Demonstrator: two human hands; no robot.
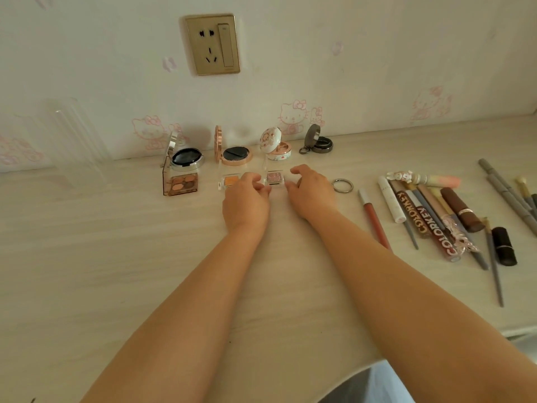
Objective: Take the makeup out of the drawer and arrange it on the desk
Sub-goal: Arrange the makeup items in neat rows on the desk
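Arrangement well advanced: four opened compacts (236,154) stand in a far row by the wall, an eyeshadow palette (183,184) and an orange single shadow (230,180) lie just nearer, and lip tubes and pencils (430,210) lie fanned at right. The left hand (245,199) and right hand (309,190), fingers loosely curled, flank the pink glitter shadow (275,178), the left fingertips apparently touching its clear case; no firm grasp shows. The pale wood-grain desk (116,257) meets cat-patterned wallpaper (290,114) bearing a gold socket (213,44); the drawer is unseen.

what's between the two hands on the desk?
Head view: a small clear-cased pink glitter eyeshadow lies between the left hand and the right hand; whether either hand touches it is unclear.
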